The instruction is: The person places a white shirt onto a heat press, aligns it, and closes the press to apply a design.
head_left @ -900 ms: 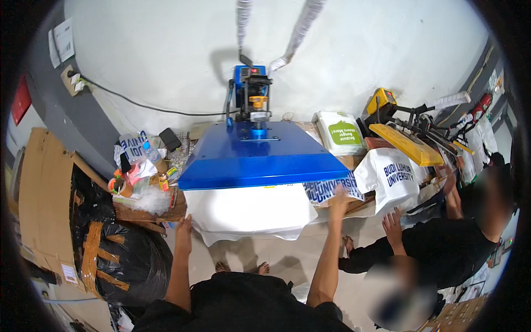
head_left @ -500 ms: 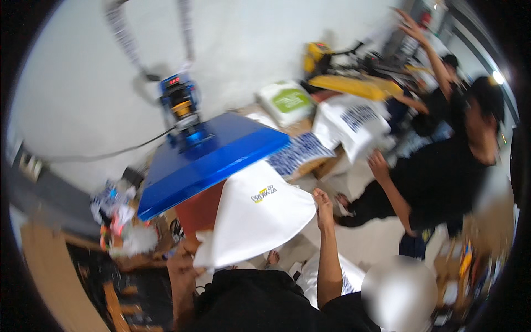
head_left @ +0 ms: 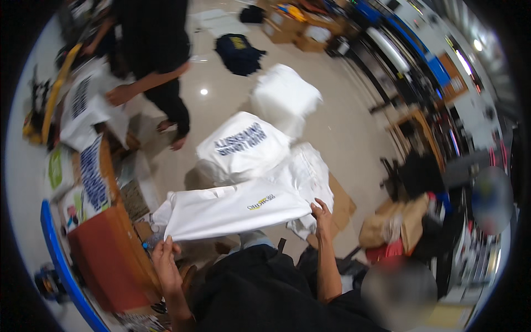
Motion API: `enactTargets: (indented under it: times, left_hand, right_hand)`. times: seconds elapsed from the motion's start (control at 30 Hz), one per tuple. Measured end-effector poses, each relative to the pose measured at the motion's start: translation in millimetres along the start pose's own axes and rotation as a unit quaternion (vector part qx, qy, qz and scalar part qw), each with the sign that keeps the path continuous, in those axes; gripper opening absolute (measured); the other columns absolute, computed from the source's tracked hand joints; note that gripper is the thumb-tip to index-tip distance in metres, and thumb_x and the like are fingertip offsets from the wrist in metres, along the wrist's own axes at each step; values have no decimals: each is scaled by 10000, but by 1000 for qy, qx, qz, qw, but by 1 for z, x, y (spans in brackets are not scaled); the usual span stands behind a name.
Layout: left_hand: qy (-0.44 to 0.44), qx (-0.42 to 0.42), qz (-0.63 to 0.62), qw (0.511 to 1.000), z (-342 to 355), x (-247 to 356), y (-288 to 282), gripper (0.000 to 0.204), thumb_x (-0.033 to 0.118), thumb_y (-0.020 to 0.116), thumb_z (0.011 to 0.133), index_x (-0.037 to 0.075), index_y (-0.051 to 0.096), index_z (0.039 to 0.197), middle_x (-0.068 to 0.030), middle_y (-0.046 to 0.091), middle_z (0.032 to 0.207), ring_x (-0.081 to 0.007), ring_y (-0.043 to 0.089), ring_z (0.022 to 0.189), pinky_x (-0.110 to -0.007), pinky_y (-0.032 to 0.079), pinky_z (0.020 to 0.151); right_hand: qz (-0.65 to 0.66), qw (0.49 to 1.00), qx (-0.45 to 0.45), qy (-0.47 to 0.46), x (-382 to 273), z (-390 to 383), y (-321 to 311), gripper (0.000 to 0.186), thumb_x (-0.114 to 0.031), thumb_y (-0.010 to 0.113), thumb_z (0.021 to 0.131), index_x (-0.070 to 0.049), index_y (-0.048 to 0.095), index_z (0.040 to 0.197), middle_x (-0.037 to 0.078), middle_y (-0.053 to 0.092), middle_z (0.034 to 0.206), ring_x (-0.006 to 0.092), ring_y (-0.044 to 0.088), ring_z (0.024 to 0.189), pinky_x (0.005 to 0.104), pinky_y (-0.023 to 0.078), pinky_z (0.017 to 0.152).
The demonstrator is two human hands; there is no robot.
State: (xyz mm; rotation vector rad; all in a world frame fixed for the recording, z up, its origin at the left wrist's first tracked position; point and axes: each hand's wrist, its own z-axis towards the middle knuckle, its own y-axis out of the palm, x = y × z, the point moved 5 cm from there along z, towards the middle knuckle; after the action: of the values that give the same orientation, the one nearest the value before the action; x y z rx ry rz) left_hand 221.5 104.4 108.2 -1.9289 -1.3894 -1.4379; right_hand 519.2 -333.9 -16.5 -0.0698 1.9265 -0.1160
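Left hand (head_left: pixel 166 261), right hand (head_left: pixel 322 218) each pinching end of cloth (head_left: pixel 221 213). I judge cloth could sag, crease print (head_left: pixel 260 202) against pile (head_left: pixel 244 145) if either grip slips.

Black top (head_left: pixel 249 293) — bare forearms (head_left: pixel 328 268)

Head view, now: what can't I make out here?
Underside of the held white cloth: head view, turned away from the camera.
Part of the farther white pile: head view, behind the printed pile.
Head of the co-worker: head view, cut off by the top edge.
Whatever the round blur covers: head view, lower right.
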Motion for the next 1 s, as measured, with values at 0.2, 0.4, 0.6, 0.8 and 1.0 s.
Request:
enactTargets:
  times: [0.2, 0.4, 0.6, 0.8, 1.0]
  left_hand:
    - [-105, -203, 84, 970, 21, -49, 152, 208, 251, 580, 982, 56, 596, 1052, -18, 623, 994, -124, 603, 937, -284, 449, 886]
    - [-213, -320, 172, 907, 64, -200, 325, 590, 318, 640, 935, -18, 384, 1348, -99, 594, 1143, -218, 584, 1095, -365, 426, 974]
    - [-182, -314, 222, 905, 86, -298, 474, 501, 265, 653, 908, -8, 435, 1267, -95, 612, 1055, -187, 623, 926, -321, 504, 824]
    - [-79, -304, 244, 917, 95, -311, 514, 254, 181, 672, 851, 43, 549, 1025, -32, 567, 827, -122, 515, 729, -315, 462, 693]
    - [-18, -255, 394, 883, 121, -315, 433, 577, 234, 671, 860, 64, 438, 1359, -274, 502, 1336, -372, 509, 1236, -391, 403, 1020]
  right_hand:
    - [160, 947, 269, 74, 77, -101, -141, 427, -103, 697, 860, -8, 567, 1255, 23, 617, 947, 115, 567, 799, 246, 457, 719]
    - [208, 885, 401, 112, 117, -79, -254, 371, -113, 691, 871, -49, 573, 1217, 2, 622, 912, 103, 562, 762, 246, 447, 683]
    - [214, 867, 444, 77, 93, -23, -327, 440, -122, 696, 870, -43, 532, 1271, 52, 620, 973, 132, 573, 809, 249, 448, 703]
    - [172, 873, 448, 86, 103, -22, -320, 481, -72, 638, 888, 3, 489, 1339, 63, 605, 1042, 130, 559, 872, 229, 427, 722]
    - [103, 893, 344, 271, 204, -21, -284, 513, -264, 642, 911, -64, 457, 1346, 86, 620, 1160, 189, 593, 1036, 374, 448, 824]
